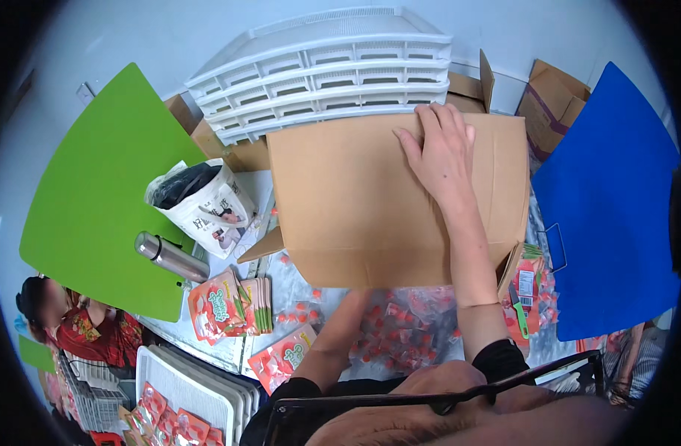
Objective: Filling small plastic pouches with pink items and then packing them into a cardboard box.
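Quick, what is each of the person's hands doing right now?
Right hand: open, fingers flat on top of the large brown cardboard box.
Left hand: hidden under the box's near edge; cannot be told.

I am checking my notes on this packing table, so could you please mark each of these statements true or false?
1. The right hand lies flat on top of the cardboard box. True.
2. The left hand is in plain view, gripping the steel flask. False: the left forearm reaches under the box and the hand is hidden; the flask lies untouched on the green board.
3. White plastic trays are stacked behind the box. True.
4. The panel at the right is red. False: the panel there is blue.
5. Red snack pouches lie to the left of the box. True.
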A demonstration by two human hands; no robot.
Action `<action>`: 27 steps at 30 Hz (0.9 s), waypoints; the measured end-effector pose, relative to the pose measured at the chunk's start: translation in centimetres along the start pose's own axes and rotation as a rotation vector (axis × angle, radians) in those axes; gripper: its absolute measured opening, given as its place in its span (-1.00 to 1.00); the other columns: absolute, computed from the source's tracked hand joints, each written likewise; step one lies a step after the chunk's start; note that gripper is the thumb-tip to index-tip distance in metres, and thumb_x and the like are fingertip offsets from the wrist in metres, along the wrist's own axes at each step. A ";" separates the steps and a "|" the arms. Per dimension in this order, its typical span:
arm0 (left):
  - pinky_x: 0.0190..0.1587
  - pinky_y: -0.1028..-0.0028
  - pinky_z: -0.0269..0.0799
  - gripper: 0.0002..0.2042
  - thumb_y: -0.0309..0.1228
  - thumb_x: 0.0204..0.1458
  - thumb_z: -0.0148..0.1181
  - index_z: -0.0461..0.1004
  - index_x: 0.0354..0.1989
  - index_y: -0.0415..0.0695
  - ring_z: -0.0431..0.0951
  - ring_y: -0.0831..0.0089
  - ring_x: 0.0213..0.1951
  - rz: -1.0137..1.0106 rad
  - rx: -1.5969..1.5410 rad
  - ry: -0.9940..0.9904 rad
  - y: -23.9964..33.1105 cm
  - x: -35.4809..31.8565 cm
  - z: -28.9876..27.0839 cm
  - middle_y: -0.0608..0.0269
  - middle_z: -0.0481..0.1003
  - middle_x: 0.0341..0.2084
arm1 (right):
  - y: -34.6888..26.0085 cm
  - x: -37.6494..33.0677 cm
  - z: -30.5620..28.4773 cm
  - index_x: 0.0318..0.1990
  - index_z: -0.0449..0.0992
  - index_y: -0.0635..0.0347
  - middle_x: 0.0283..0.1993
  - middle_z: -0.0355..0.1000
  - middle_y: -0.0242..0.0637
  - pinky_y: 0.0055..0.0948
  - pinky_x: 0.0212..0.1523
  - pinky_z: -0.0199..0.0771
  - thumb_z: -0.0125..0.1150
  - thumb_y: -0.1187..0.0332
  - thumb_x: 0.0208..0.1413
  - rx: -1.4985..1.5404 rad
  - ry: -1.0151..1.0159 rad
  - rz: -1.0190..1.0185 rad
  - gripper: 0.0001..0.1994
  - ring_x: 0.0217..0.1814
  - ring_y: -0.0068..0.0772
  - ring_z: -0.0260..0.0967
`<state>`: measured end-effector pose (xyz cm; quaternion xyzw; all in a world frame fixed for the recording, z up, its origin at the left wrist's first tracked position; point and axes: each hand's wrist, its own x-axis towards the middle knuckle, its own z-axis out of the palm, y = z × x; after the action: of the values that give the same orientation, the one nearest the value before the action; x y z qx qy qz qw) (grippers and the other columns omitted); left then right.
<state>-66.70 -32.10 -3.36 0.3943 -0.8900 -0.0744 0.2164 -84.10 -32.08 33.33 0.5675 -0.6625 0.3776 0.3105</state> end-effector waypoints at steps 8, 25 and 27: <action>0.28 -0.34 0.18 -0.49 0.01 0.23 0.09 0.53 0.17 -0.11 0.41 -0.12 0.26 0.183 -0.026 0.141 -2.5 -3.2 -0.4 -0.09 0.48 0.19 | 5.3 1.8 2.4 0.08 0.60 0.12 0.08 0.52 -0.23 -0.12 0.14 0.24 0.29 0.04 0.22 -0.009 -0.032 -0.012 -0.58 0.26 -0.15 0.37; 0.24 -0.17 0.34 -0.60 -0.09 0.27 0.10 0.60 0.06 -0.13 0.51 -0.13 0.18 -0.093 0.316 -1.050 1.2 -5.0 -17.9 -0.02 0.56 0.13 | 5.5 1.4 5.0 0.10 0.61 0.09 0.12 0.53 -0.19 -0.07 0.22 0.18 0.24 -0.02 0.24 -0.053 0.026 -0.043 -0.55 0.26 -0.13 0.39; 0.24 -0.17 0.36 -0.60 -0.11 0.25 0.12 0.60 0.08 -0.12 0.52 -0.13 0.17 -0.135 0.292 -1.200 1.2 -4.4 -19.8 -0.02 0.57 0.12 | 4.8 0.6 6.3 0.09 0.59 0.14 0.11 0.50 -0.11 -0.04 0.21 0.16 0.26 0.01 0.22 -0.034 0.001 -0.041 -0.55 0.25 -0.07 0.35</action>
<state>-56.08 -27.29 13.31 0.3648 -0.8306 -0.1740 -0.3830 -88.86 -37.40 29.86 0.5753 -0.6572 0.3600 0.3280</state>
